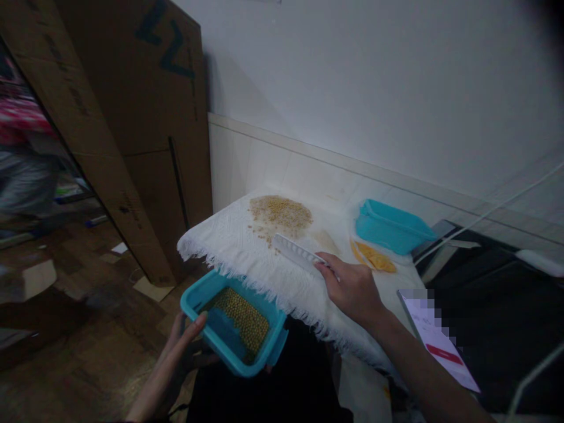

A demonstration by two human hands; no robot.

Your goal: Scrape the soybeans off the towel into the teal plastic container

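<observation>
My left hand (180,346) grips a teal plastic container (200,296) by its near-left corner and holds it just below the table's front edge. Yellow-green beans (244,317) fill part of it. My right hand (350,288) is closed on the end of a white ridged strip, like a ruler or comb (295,251), which lies on the white fringed cloth (238,247). The strip's far tip sits at the near edge of a pile of beans (279,212) spread on the cloth.
A second teal container (390,226) stands upside down at the back right, with an orange-yellow piece (376,257) before it. A phone (436,338) lies at the right edge. Large cardboard panels (145,117) lean at left. A white cable (493,208) runs along the wall.
</observation>
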